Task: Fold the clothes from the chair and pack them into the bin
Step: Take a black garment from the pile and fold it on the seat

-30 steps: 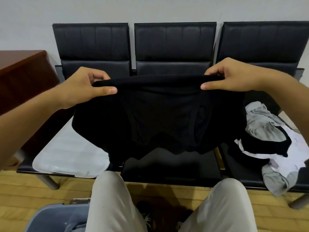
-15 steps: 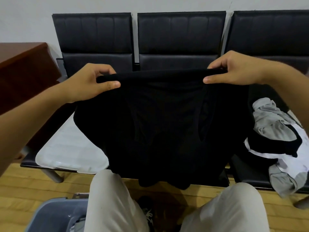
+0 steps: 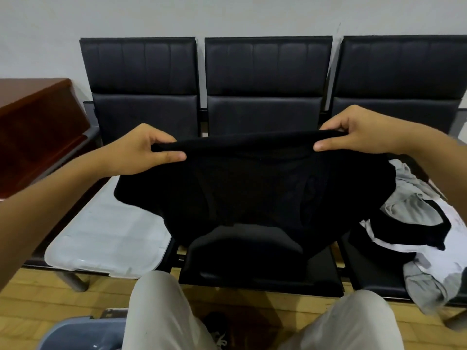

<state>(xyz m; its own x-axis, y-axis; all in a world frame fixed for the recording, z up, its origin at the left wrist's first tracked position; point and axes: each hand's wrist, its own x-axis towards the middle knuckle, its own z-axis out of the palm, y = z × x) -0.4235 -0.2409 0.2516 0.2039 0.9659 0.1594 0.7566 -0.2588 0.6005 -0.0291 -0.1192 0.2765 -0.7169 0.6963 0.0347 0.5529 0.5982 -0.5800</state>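
Lowered black garment hangs pinched between fingers.

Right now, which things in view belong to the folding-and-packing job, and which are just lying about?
Job:
black garment, pinched by left hand and right hand
pile of clothes on the right seat
blue-grey bin
chairs

Lying about:
white lid on the left seat
wooden desk

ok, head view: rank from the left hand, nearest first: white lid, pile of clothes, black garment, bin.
1. black garment, pinched in the left hand at its top edge
2. white lid, on the seat just below
3. bin, on the floor, bottom left
4. pile of clothes, on the far right seat
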